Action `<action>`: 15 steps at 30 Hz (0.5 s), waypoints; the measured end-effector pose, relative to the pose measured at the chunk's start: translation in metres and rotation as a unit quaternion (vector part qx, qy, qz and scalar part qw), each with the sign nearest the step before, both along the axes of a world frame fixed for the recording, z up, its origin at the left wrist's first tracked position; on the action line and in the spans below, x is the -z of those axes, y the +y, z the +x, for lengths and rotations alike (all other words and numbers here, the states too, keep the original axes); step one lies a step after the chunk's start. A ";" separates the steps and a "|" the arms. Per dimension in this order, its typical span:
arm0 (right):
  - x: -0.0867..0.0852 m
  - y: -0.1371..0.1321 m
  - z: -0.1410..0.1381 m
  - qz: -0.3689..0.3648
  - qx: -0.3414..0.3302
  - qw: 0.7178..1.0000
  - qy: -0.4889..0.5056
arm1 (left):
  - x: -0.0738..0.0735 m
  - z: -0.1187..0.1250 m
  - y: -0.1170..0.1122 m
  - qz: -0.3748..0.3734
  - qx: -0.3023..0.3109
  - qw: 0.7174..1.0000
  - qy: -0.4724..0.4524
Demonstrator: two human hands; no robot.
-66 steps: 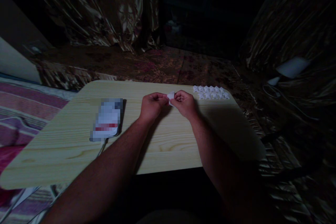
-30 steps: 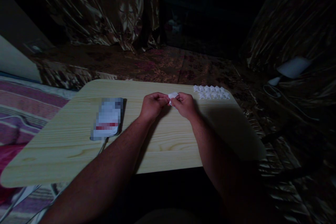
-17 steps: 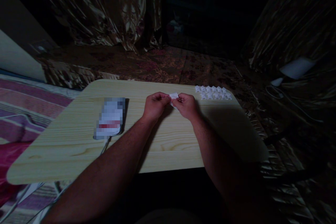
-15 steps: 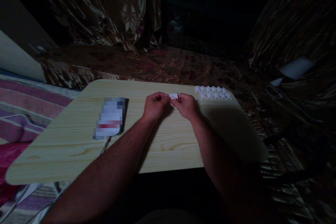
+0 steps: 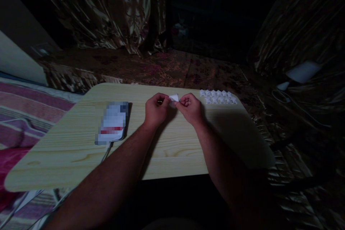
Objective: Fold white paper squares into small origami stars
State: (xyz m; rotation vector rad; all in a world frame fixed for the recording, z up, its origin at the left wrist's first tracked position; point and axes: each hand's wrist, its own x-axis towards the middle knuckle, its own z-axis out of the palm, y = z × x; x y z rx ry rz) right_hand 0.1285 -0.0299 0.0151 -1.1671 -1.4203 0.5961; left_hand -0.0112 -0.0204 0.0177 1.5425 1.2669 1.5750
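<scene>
1. The left hand [image 5: 155,110] and the right hand [image 5: 191,109] sit close together over the far middle of the pale wooden desk [image 5: 175,143]. Their knuckles are up, and both bare forearms reach in across the near edge.
2. Between them is a small white folded paper piece [image 5: 174,97]. Each hand pinches it with thumb and fingertips, the left on its left side and the right on its right. The other fingers are curled in.
3. The paper piece shows just above the knuckles, towards the desk's far edge. The dim light hides whether it touches the wood.
4. A cluster of small white folded paper stars [image 5: 218,97] lies in two short rows at the far right corner. It is near the right hand but clear of it.
5. A flat rectangular phone [image 5: 112,123] with a blurred screen lies on the left half of the desk, well apart from the left hand. A thin grey cable [image 5: 106,153] runs from its near end towards the near edge.
6. A pink and purple striped blanket [image 5: 24,111] lies off the left edge.
7. Shiny brown patterned cloth [image 5: 151,66] spreads beyond the far edge.
</scene>
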 end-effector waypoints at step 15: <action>-0.001 -0.003 0.000 0.110 0.008 0.986 -0.125 | 0.001 -0.002 -0.005 0.049 0.020 0.992 0.119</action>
